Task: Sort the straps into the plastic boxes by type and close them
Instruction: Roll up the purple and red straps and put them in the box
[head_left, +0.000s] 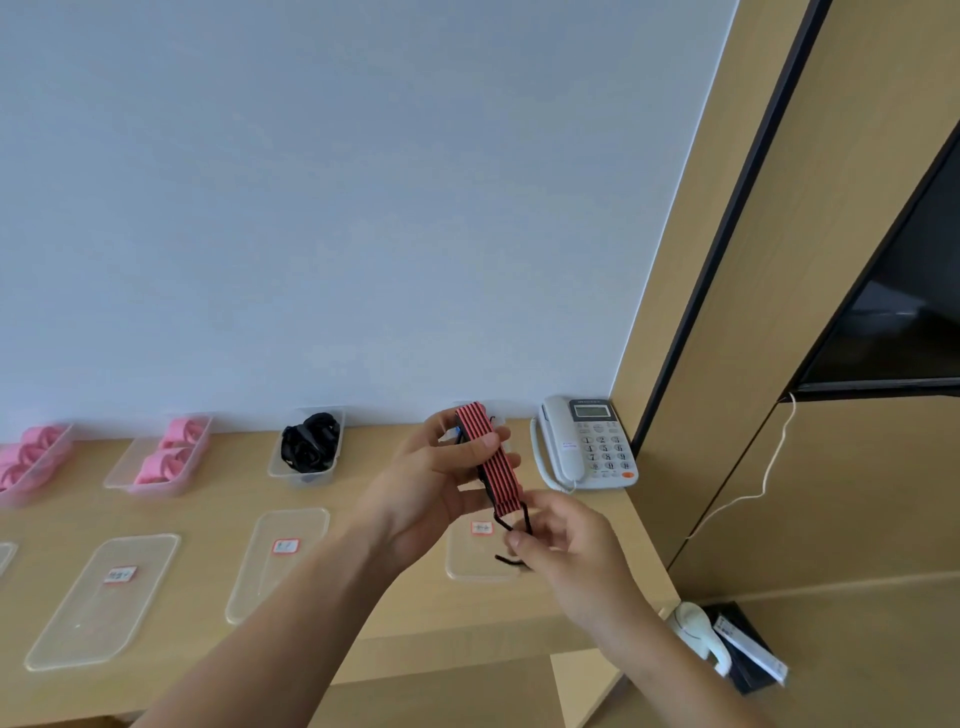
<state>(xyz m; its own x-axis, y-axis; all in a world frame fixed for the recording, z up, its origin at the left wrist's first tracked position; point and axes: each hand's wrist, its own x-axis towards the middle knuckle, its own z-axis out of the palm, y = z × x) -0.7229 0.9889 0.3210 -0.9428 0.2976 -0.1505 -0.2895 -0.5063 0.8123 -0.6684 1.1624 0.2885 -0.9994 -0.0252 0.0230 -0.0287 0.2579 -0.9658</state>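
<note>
Fingers (470, 446) of the left hand (426, 483) curl round a red strap (480, 423) (folded, with black stripes), holding it upright in the air above the desk (395, 613). The right hand (571, 556) sits just below it. Its fingertips (519, 541) pinch a black cord (525, 514) that trails from the strap's lower end, so both hands are on the one bundle.

Three open boxes (111, 483) stand in plain sight along the wall, two filled with pink straps (169, 457) and one with black straps (310, 447). Lids (104, 597) lie flat on the desk in front of them, one directly under the hands. A phone (587, 441) stands near, to the right.

The weak point looks like the pinch on that thin cord. If it slips, the fold will probably spring loose and the strap will need gathering again. A cord end left hanging over a box rim would likely keep the lid from seating. The box meant for this strap is hidden behind the hands, so a hurried drop could miss it or land among the black straps.
</note>
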